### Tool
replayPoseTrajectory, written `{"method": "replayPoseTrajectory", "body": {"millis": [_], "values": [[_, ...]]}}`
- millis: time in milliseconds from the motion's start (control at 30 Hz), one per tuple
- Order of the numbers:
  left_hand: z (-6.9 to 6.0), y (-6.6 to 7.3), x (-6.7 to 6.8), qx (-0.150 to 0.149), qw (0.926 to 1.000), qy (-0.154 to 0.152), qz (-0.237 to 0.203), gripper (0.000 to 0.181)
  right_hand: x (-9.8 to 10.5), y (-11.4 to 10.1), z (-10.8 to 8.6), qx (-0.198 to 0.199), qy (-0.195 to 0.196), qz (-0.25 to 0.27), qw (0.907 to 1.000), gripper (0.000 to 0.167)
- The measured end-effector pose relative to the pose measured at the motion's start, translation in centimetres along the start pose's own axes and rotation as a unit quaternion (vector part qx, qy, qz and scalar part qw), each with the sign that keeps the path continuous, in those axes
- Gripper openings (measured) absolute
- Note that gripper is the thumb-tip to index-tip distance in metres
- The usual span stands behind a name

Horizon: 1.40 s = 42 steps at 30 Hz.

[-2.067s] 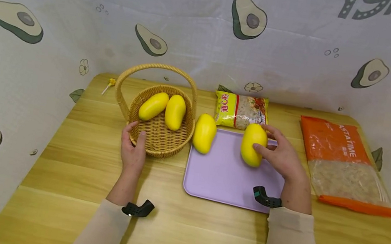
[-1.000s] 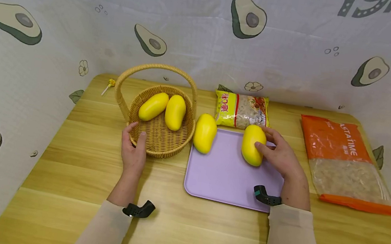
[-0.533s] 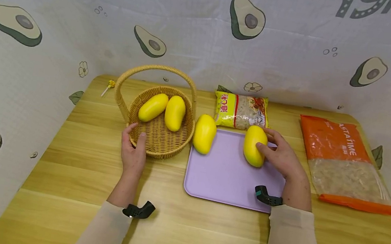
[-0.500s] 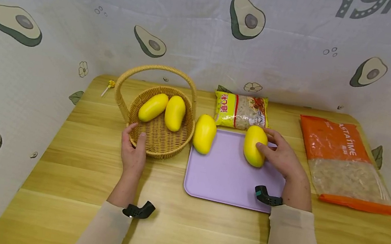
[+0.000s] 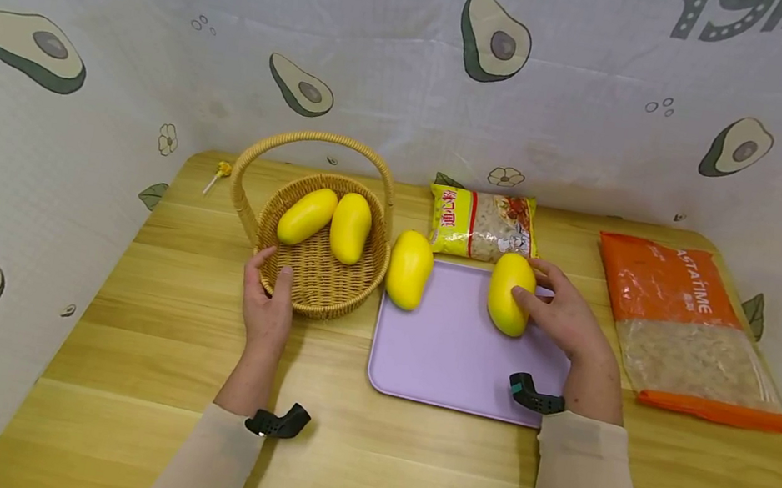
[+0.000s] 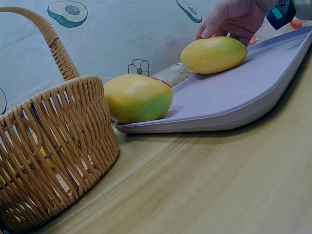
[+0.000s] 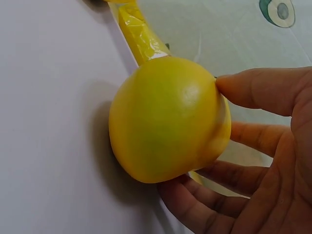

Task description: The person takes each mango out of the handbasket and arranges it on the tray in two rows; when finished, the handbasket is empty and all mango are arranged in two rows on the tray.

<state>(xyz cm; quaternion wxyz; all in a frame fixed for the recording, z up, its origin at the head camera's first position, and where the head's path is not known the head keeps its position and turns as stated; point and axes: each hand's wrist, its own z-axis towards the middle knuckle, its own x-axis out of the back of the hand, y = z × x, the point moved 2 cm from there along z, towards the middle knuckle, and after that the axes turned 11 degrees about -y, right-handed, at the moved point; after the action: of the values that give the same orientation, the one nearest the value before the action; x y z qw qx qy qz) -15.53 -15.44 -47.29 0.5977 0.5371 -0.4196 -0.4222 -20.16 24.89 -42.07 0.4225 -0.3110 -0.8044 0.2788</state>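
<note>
My right hand [image 5: 566, 312] holds a yellow mango [image 5: 509, 294] by its right side, thumb and fingers spread round it. In the right wrist view, the thumb presses the near side of that mango [image 7: 168, 119] and fingers reach behind it. It lies on the far part of a lilac tray [image 5: 449, 362]. Another mango [image 5: 410, 270] leans over the tray's far left corner, beside the wicker basket [image 5: 332, 303]. My left hand [image 5: 267, 310] touches the basket's near left side with extended thumb and fingers. Two mangoes [image 5: 307, 216] lie inside the basket, under its arched handle.
A yellow pasta packet [image 5: 482, 224] lies behind the tray. To the right is a large orange and clear bag [image 5: 689, 331]. A lollipop [image 5: 218, 174] sits at the far left of the wooden table [image 5: 364, 476]. A printed curtain [image 5: 404, 52] closes off the back and sides.
The mango in my right hand has shifted very slightly rightward over the tray. My left hand and the basket stay where they were.
</note>
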Motion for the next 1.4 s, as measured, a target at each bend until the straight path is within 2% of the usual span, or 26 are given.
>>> {"method": "replayPoseTrajectory", "body": {"millis": [500, 867, 1000, 1133, 1233, 1400], "values": [[0.1, -0.1, 0.0, 0.003, 1.0, -0.007, 0.004, 0.042, 0.1, -0.1, 0.0, 0.004, 0.007, 0.008, 0.9999, 0.08], [0.0, -0.2, -0.1, 0.001, 0.9999, 0.004, 0.015, 0.041, 0.2, -0.2, -0.1, 0.002, 0.015, 0.001, 0.9999, 0.083], [0.1, -0.2, 0.0, 0.002, 0.9999, 0.003, 0.015, 0.041, 0.3, -0.5, -0.5, 0.007, 0.033, -0.001, 0.9994, 0.083], [0.0, -0.2, 0.0, 0.002, 0.9999, 0.002, 0.01, 0.042, 0.3, -1.9, -1.6, 0.028, 0.075, -0.021, 0.9966, 0.079], [0.0, -0.1, 0.0, 0.0, 1.0, 0.004, 0.007, 0.041, 0.0, -3.5, -2.8, 0.061, 0.095, -0.046, 0.9926, 0.075], [0.0, 0.0, 0.0, -0.004, 0.9999, 0.005, 0.009, 0.039, -1.4, -6.2, -4.4, 0.119, 0.074, -0.094, 0.9857, 0.07]]}}
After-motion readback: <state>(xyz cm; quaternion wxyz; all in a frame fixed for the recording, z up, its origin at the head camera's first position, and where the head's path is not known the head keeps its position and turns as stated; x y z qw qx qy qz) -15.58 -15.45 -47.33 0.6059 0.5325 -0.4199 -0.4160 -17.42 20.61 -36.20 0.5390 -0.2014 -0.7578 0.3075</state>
